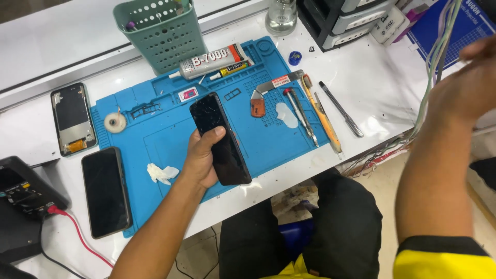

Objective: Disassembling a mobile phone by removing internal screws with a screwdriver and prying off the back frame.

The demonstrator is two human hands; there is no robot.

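My left hand (200,157) grips a black smartphone (223,147) with a cracked screen, holding it screen up over the blue work mat (155,137). My thumb lies across the glass. My right hand (467,82) is raised at the right edge of the view, beside a bundle of thin coloured wires (433,62); it is blurred, and whether it holds anything cannot be made out.
On the mat lie a glue tube (212,60), a tape roll (115,122), a crumpled tissue (161,173), a scraper (258,103), a screwdriver (299,113) and other slim tools. Left of them lie a second dark phone (106,191), a phone frame (72,119) and a multimeter (23,194). A green basket (163,33) stands behind.
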